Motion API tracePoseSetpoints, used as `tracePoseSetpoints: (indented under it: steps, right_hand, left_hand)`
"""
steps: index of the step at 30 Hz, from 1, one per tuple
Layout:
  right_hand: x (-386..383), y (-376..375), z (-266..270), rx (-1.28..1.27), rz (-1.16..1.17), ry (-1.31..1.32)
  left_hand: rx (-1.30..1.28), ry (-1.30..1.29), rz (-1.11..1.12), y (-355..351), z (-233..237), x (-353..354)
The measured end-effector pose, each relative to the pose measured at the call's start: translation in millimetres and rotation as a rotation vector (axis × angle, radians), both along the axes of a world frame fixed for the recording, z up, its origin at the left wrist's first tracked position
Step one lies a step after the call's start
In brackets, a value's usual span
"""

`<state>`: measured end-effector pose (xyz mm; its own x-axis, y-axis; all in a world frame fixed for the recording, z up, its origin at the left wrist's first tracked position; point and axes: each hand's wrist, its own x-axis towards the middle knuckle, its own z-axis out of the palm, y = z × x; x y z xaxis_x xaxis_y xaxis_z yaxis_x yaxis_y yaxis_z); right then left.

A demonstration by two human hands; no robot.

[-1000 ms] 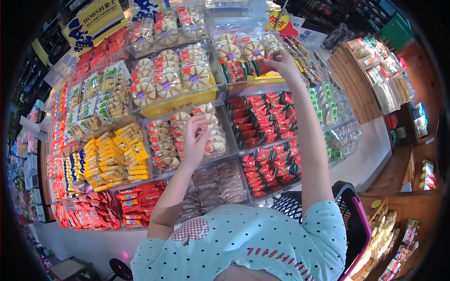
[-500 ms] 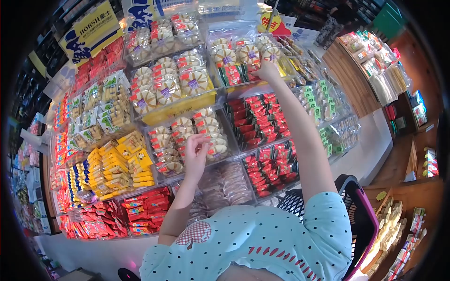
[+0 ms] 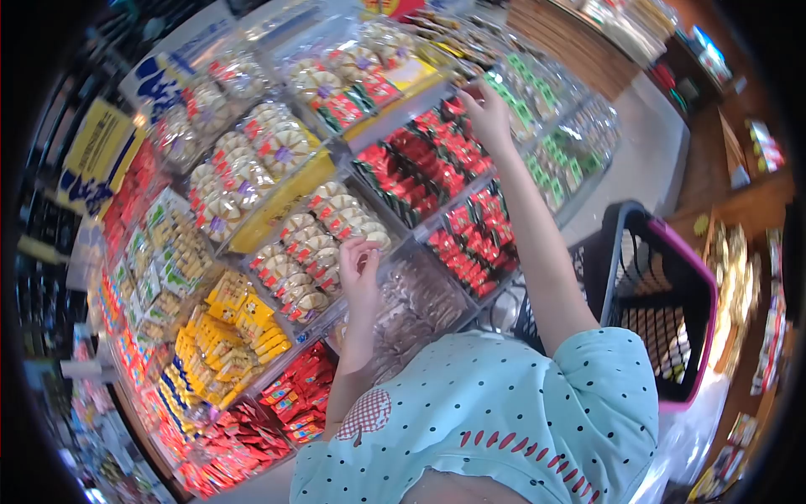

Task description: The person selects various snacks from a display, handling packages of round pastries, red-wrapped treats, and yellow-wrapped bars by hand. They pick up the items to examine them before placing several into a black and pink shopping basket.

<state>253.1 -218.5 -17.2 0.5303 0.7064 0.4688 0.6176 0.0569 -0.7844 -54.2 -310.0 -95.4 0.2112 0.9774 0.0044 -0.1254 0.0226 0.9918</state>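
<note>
Holding the left hand (image 3: 361, 267) raised at the near edge of the clear bin (image 3: 382, 220) of round biscuit packets (image 3: 315, 244), just above the neighbouring brown packets (image 3: 420, 302). Curling the fingers (image 3: 359, 248) in toward the thumb, tips close together and touching, or almost touching, the nearest biscuit packet. Not showing whether a packet is pinched between them: grip on this side impossible to tell.

Stretching the right arm up and across the tiered display, with the right hand (image 3: 489, 118) lying at the upper end of the red packets (image 3: 420, 172), just beside the green packets (image 3: 550, 160). Presenting the back of this hand to the camera, fingertips (image 3: 474, 94) extended toward the divider at the top of that bin. Hiding the palm side, so impossible to tell whether anything is clamped there.

Standing close against the display, with the light-blue dotted shirt (image 3: 504, 412) filling the lower middle of the view. Showing a black shopping basket (image 3: 663, 328) with a pink rim on the right, below the right elbow and well apart from both hands. Showing yellow packets (image 3: 231, 323) to the left of the biscuit bin, one tier lower.
</note>
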Motion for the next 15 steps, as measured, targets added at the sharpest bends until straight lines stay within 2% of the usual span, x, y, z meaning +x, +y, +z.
tracePoseSetpoints:
  steps: [1, 2, 4, 5, 6, 9, 11, 12, 15]
  right_hand:
    - [6, -24, -9, 0.047, -0.048, 0.109]
    - [16, -42, -36, 0.097, -0.146, 0.058]
    - [7, -92, -49, 0.121, -0.217, 0.322]
    - [22, -107, -82, 0.049, -0.318, 0.179]
    - [26, -123, -99, 0.015, -0.348, 0.194]
    - [34, -164, -145, -0.424, -0.366, 0.117]
    - [28, -179, -178, -0.526, -0.461, 0.003]
    - [24, -186, -185, -0.604, -0.470, 0.004]
    - [11, -192, -193, -0.672, -0.505, -0.249]
  left_hand:
    - [-0.015, -0.026, -0.025, -4, -3, 6]
    - [-0.013, 0.027, -0.083, -8, -5, 11]
    - [-0.017, 0.034, -0.183, -19, -16, 22]
    - [-0.004, 0.036, -0.249, -22, -21, 29]
    - [-0.010, 0.052, -0.294, -25, -27, 34]
    - [0.019, 0.126, -0.416, -35, -41, 47]
    - [0.038, 0.137, -0.448, -39, -48, 56]
    - [0.015, 0.146, -0.485, -42, -45, 59]
    - [0.000, 0.161, -0.554, -49, -49, 62]
